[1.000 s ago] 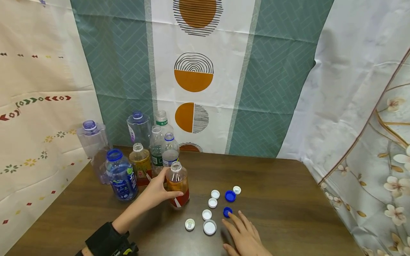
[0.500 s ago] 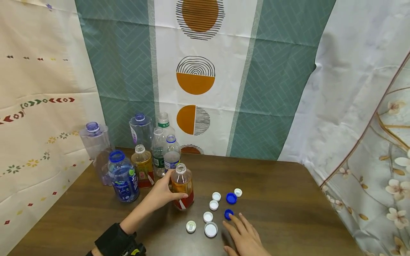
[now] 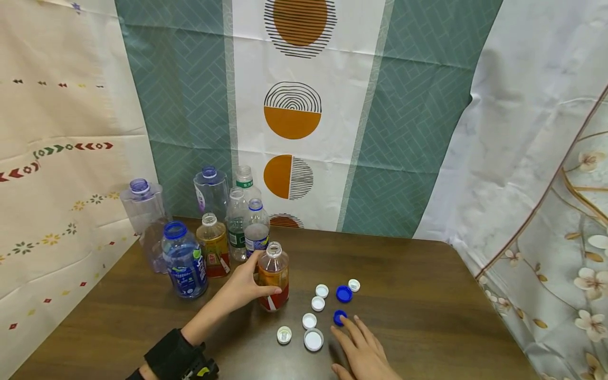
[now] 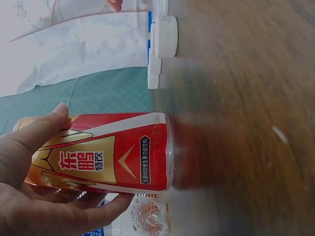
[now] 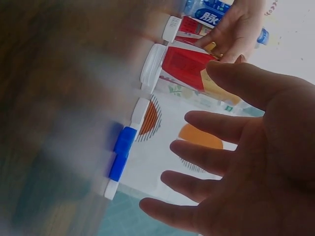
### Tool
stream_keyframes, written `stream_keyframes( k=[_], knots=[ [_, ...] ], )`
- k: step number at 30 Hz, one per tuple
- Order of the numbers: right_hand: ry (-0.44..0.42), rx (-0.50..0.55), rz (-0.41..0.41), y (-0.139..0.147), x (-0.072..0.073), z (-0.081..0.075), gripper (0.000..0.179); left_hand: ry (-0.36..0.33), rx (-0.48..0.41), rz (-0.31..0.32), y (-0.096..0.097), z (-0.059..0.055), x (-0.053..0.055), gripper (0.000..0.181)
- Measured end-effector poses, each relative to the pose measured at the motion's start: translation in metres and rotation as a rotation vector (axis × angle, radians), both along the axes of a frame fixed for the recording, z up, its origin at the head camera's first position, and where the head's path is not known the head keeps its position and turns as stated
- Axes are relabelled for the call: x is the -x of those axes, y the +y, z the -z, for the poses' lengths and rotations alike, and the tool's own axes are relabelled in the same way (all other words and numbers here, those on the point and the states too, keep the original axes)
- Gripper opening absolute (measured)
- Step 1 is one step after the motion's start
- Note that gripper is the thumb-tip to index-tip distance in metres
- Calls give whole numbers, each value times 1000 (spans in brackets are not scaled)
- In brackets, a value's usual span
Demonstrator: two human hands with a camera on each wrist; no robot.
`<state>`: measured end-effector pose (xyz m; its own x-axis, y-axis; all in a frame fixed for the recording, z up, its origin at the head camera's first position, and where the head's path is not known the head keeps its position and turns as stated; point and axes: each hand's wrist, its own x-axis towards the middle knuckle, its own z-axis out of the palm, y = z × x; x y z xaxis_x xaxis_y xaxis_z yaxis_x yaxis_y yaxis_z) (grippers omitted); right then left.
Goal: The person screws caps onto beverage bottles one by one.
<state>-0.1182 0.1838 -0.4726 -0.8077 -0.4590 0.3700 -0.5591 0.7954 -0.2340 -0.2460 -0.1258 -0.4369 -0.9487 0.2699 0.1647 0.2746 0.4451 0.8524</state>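
Here, the left hand (image 3: 243,285) grips the bottle (image 3: 274,278), the right hand (image 3: 363,351) spread near caps (image 3: 313,340).

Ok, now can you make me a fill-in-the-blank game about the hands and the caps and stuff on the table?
The hand gripping a bottle is the person's ____ one.
The cap nearest the right hand is coloured ____.
The strap on the other wrist is mainly coloured ____.
The table is coloured ____.

Missing words: left; blue; black; brown.
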Motion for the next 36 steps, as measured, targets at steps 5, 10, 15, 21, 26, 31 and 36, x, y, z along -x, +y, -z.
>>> stream_keyframes(
  k=[5, 10, 15, 21, 26, 31, 36],
  knots=[
    [51, -51, -64, 3, 6, -5, 63, 0, -11, 1, 0, 1, 0, 84],
    [-11, -68, -108, 7, 15, -20, 59, 1, -6, 4, 3, 1, 1, 85],
    [-111, 3, -52, 9, 27, -36, 55, -4, -2, 23, 3, -1, 2, 85],
    [-220, 32, -15, 14, 57, -45, 52, -26, 1, 32, 1, -2, 1, 87],
    [-273, 32, 1, 20, 90, -46, 47, -30, 11, 39, -2, -3, 1, 89],
    [-332, 28, 84, 28, 119, -45, 46, -23, 14, 46, -3, -3, 1, 87],
    [-371, 29, 152, 37, 136, -44, 48, 0, 2, 63, -2, -4, 1, 86]
  ],
)
